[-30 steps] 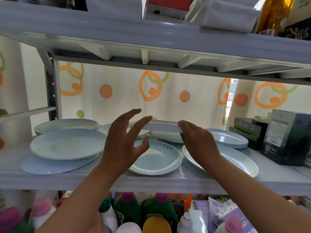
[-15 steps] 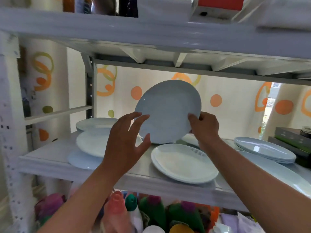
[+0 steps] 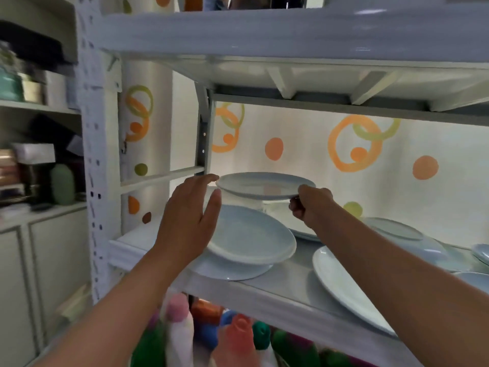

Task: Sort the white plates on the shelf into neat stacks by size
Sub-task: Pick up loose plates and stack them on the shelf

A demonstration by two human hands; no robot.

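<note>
A white plate hangs level in the air over the shelf's left end. My right hand pinches its right rim. My left hand is spread flat, fingertips touching the plate's left rim. Below it a white plate rests on a wider plate at the shelf's front left. Another plate lies behind, partly hidden. A large plate lies at the front right, and a stack of plates sits further back on the right.
The white shelf board has a metal upright at its back left and a low shelf above. Coloured bottles stand on the level below. A white cabinet stands to the left.
The plate, held upright facing me half a second ago, is now tipped flat and carried left over the left-hand plates. The view has swung left.
</note>
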